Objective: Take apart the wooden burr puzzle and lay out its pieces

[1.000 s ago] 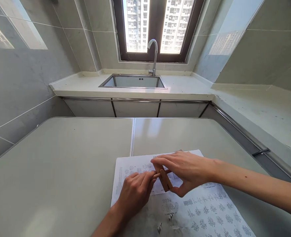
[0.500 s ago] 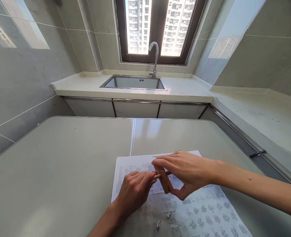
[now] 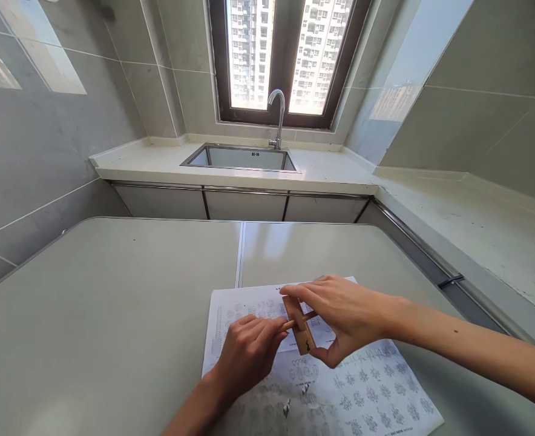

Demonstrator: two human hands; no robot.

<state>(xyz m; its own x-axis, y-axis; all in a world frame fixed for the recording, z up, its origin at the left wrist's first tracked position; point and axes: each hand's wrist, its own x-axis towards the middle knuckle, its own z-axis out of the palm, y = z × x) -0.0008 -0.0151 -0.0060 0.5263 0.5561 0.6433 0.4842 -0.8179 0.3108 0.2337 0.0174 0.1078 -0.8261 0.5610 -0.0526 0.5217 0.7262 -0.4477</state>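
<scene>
Kitchen table (image 3: 113, 315) is carrying a printed sheet (image 3: 362, 393), and above it the right hand (image 3: 344, 315) is pinching a small wooden block (image 3: 301, 330) between thumb and fingers while the left hand (image 3: 247, 354), fingers curled closed, is gripping a thin wooden stick (image 3: 290, 324) touching that block.

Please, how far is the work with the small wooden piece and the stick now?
Done: small scraps already lie on the printed sheet. In hand: the right hand grips a small wooden block above the sheet, and the left hand holds a thin wooden stick against it. Left: how deep the stick sits cannot be seen.
</scene>
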